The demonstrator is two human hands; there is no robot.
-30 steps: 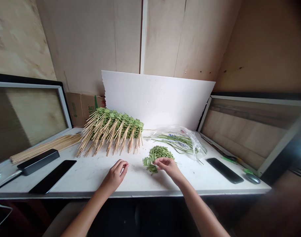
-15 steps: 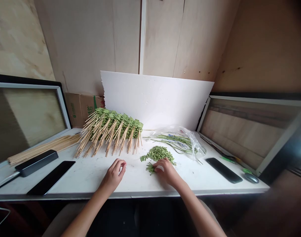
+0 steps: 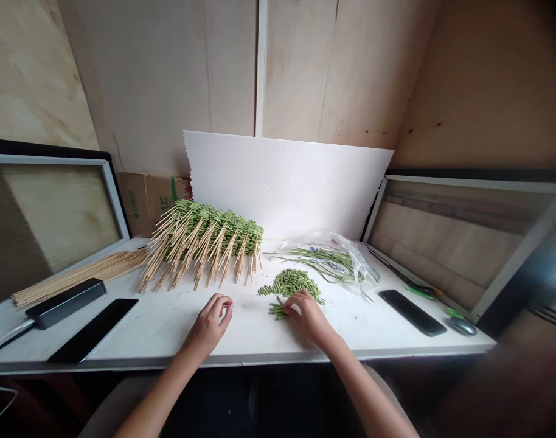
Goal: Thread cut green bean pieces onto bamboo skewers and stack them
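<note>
My left hand (image 3: pixel 213 321) hovers over the table left of the cut beans, thumb and fingers pinched together. Whatever lies between those fingertips is too small to make out. My right hand (image 3: pixel 308 313) is closed in a pinch at a small group of cut green bean pieces (image 3: pixel 276 309), its fingertips touching them. Just behind is a larger pile of cut bean pieces (image 3: pixel 296 282), with a short row of them (image 3: pixel 267 290) stretching left. At the back left lies a tall stack of skewered green beans (image 3: pixel 218 222), bare stick ends (image 3: pixel 205 250) pointing toward me.
Loose bamboo skewers (image 3: pixel 81 274), a black box-shaped device (image 3: pixel 67 302) and a black phone-like slab (image 3: pixel 93 330) lie left. To the right are long uncut beans in a clear plastic bag (image 3: pixel 351 264), a dark phone (image 3: pixel 412 312) and a mouse (image 3: pixel 463 326). A white board (image 3: pixel 287 182) stands behind.
My right hand's fingers have shifted slightly at the small group of bean pieces. My left hand stays pinched in nearly the same spot. The whole view has moved a little.
</note>
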